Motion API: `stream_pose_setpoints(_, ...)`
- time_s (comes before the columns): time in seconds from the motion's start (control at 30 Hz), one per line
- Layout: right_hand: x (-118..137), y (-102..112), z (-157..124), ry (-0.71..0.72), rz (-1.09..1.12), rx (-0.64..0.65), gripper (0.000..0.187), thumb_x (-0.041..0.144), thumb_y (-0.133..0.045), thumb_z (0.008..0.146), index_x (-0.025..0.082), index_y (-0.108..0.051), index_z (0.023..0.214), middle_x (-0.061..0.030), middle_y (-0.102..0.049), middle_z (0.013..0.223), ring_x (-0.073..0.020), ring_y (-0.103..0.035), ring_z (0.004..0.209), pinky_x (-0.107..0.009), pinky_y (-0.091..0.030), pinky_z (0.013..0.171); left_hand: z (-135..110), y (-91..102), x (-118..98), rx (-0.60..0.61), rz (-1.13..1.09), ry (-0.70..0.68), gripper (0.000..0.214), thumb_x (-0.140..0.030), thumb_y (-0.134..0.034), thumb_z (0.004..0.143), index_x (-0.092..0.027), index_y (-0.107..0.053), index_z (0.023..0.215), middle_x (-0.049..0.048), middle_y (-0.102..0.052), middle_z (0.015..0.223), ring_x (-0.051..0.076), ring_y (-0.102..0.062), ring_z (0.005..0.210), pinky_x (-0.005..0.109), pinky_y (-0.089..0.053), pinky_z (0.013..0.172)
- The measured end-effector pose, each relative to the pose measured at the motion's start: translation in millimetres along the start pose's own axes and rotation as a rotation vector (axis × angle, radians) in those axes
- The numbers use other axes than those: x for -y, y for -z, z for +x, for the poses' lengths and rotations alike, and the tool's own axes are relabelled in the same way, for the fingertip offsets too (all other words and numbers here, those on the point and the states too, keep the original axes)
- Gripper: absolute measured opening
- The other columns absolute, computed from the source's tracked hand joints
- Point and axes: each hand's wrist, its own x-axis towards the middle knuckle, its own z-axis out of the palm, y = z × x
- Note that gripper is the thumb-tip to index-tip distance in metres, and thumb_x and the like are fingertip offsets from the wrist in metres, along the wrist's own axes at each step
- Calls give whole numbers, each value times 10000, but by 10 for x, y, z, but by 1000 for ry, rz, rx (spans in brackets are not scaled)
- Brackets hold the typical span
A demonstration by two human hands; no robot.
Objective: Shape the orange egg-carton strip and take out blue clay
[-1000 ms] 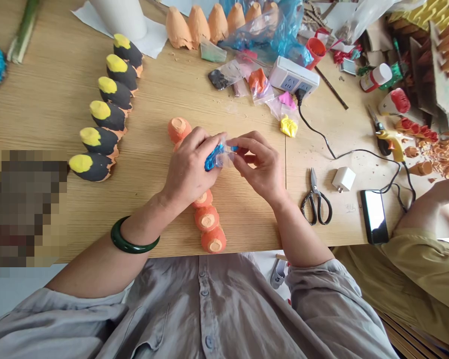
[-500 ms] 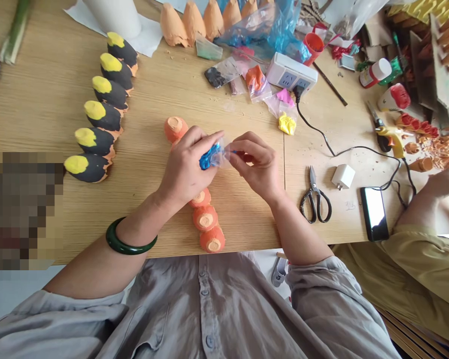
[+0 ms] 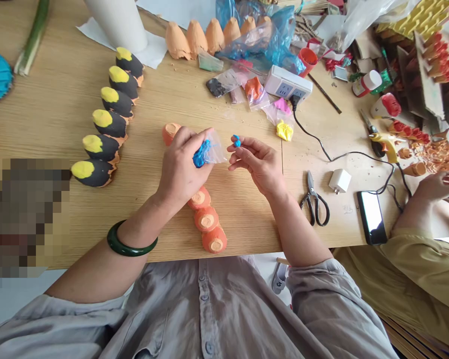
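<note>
My left hand (image 3: 181, 167) is closed round a small clear bag of blue clay (image 3: 205, 152), held just above the wooden table (image 3: 60, 104). My right hand (image 3: 256, 162) hovers a little to the right of the bag and pinches a small bit of blue clay (image 3: 236, 141) between thumb and fingertips. Under my left hand runs a row of orange egg-carton cones (image 3: 207, 222), from the table's front edge up to one orange cone (image 3: 169, 132) beyond my knuckles.
Several black cones with yellow tips (image 3: 107, 124) curve along the left. Bags of coloured clay (image 3: 280, 122), a power strip (image 3: 287, 83), scissors (image 3: 314, 199), a charger (image 3: 339, 180), a phone (image 3: 371, 217) and a glue gun (image 3: 383, 142) lie to the right. Another person's arm (image 3: 422, 199) rests at far right.
My right hand has drawn away from the bag to the right with a small bit of blue clay pinched off. My left hand keeps hold of the bag.
</note>
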Motion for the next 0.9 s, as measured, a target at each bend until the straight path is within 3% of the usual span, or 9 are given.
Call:
stream_pose_setpoints(0.27,71,-58,-19,-25,-40,-35,591,717,-875,949,233,-592,762,41,-635,745,-82,-606,576,-217,-556,510,-17,-12,-17,46,-44,7,628,-104,-729,934,-265,-739,1541,72,-713,1171,279,-752,1128,375,-648,1047)
stream_pose_setpoints(0.53,70,44,14,-75,91,-5,599,514,-962,859,265,-425,770,54,-616,776,-75,-527,617,-164,-475,432,-9,-8,-26,39,-13,-2,597,-126,-741,936,-277,-767,1513,68,-728,1153,269,-755,1089,364,-660,1014)
stream_pose_setpoints(0.73,76,90,34,-73,129,52,341,343,-891,853,251,-594,993,94,-632,745,-72,-485,551,-169,-442,405,-14,11,-68,34,-25,-14,581,-102,-719,944,-245,-771,1504,86,-717,1170,276,-747,1109,373,-653,1024)
stream_pose_setpoints(0.83,63,84,34,-64,73,0,220,275,-795,912,209,-664,1075,61,-691,782,-73,-514,551,-185,-450,420,-20,18,-82,36,-14,-18,610,-87,-705,935,-253,-755,1520,84,-712,1187,279,-743,1143,369,-644,1035)
stream_pose_setpoints(0.9,71,64,20,-73,31,-37,137,290,-739,984,193,-683,1062,69,-648,734,-60,-445,504,-184,-401,407,-23,17,-83,27,-2,-36,618,-90,-701,936,-247,-745,1532,81,-712,1175,273,-744,1133,362,-640,1032)
